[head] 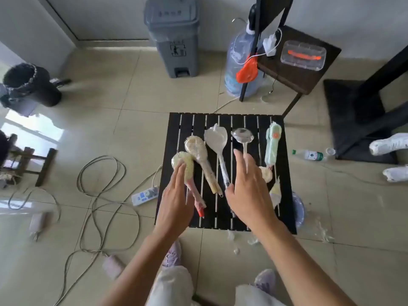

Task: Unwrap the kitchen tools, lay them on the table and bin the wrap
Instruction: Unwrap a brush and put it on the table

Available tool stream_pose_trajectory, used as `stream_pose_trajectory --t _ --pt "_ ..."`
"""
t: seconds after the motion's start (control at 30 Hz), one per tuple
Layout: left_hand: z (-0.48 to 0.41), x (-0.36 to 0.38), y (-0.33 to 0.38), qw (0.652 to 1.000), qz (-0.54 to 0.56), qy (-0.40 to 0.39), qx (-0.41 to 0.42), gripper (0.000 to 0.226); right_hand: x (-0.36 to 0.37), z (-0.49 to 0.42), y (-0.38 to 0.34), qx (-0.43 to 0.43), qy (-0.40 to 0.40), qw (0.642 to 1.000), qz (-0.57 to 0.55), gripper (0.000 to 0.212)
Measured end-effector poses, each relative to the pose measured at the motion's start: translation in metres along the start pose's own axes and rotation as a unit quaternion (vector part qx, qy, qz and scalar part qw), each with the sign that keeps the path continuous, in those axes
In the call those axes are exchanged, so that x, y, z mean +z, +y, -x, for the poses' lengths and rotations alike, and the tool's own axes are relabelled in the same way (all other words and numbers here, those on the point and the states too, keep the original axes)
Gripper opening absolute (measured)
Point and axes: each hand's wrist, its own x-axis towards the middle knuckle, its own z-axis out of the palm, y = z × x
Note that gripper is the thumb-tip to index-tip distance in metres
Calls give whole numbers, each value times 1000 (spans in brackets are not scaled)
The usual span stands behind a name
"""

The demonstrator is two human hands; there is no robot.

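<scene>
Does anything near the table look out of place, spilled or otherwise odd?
Yes. Scraps of clear wrap lie on the floor by the near edge of the black table, not in the grey bin. Right of the table a plastic bottle lies on its side on the floor, its cap apparently off beside it.

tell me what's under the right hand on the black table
The right hand is open above the black slatted table. The wrapped ladle has its handle running beneath it, and a pale round wrapped item peeks out beside it. How far either extends is hidden.
</scene>
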Motion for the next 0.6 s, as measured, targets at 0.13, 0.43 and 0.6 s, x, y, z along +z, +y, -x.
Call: stream_pose_trajectory --t 0.13,0.43,0.6 --pt "-24 59 -40 999 19 28 -10 78 64 -18 31 16 24 998 -49 97" --pt "-72 139 -102 986 56 140 73 65 156 -36 98 -37 79 993 -85 70" --pt "-70 167 -136 980 8 135 146 68 179 -39 113 -75 73 987 -123 66"
